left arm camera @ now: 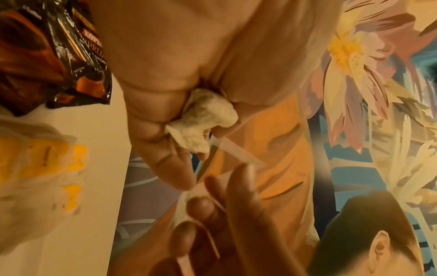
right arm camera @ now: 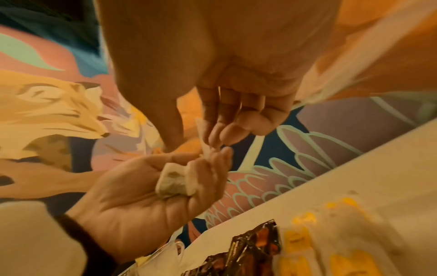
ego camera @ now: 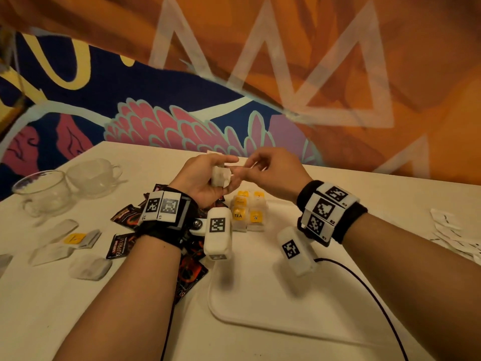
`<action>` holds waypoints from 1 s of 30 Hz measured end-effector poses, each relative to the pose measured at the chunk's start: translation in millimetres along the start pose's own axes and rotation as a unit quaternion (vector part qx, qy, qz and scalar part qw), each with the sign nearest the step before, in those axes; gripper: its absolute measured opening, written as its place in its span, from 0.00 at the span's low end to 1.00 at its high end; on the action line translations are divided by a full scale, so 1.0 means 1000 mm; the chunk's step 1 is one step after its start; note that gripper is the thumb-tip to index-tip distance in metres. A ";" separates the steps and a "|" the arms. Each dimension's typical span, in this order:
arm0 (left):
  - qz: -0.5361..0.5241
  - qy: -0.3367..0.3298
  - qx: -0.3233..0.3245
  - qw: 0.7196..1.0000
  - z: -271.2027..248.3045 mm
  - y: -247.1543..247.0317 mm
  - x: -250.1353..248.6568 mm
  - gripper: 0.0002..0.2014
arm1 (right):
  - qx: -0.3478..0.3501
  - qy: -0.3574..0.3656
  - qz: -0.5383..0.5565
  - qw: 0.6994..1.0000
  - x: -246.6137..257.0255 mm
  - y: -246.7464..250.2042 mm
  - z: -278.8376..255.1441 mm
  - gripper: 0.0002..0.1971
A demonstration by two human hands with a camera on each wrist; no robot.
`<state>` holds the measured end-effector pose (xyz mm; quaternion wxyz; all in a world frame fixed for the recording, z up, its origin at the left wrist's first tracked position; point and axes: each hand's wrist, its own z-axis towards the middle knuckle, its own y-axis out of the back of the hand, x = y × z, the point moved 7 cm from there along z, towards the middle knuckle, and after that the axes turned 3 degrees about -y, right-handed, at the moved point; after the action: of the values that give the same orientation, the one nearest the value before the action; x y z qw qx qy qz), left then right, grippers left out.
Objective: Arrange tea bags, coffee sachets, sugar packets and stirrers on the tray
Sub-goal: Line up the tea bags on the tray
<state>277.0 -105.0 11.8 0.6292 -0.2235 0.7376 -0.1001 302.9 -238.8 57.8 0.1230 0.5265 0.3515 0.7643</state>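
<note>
Head view shows a painted wall [ego camera: 260,61] behind a white table [ego camera: 78,308], and on the table a white tray [ego camera: 260,303] lies near the person, its far end carrying a neat block of tea bags with yellow tags [ego camera: 248,212]. Left of the tray, partly under the left forearm, sits a loose heap of dark coffee sachets [ego camera: 122,246], and further left several tea bags lie scattered [ego camera: 88,267]. Two clear glass cups [ego camera: 44,191] stand at the far left, and white paper packets [ego camera: 453,235] lie at the right edge of the table. Both hands are raised above the table, beyond the tray's far end. The left hand [ego camera: 205,178] is turned palm up, its fingers curled round a crumpled tea bag [ego camera: 220,175]. The right hand [ego camera: 270,170] meets it fingertip to fingertip, thumb and forefinger pinching a small pale paper tag [right arm camera: 203,138]; whether a string joins it to the bag cannot be told. Both wrists wear black bands with printed markers.
</note>
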 end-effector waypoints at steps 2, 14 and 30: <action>0.011 -0.003 0.026 1.000 -0.002 -0.007 0.002 0.16 | 0.025 0.011 -0.034 0.999 0.009 -0.008 0.000 0.15; 0.120 -0.101 -0.012 0.988 -0.001 0.000 -0.009 0.15 | 0.025 0.042 0.055 0.997 0.012 0.008 0.009 0.08; 0.218 -0.080 0.092 0.968 -0.003 -0.017 -0.001 0.16 | 0.046 -0.100 0.199 0.974 -0.023 -0.003 -0.003 0.14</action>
<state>277.9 -120.2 20.9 0.7105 -0.0057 0.7036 -0.0099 308.8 -251.0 39.0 -0.0215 0.6644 0.2601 0.7003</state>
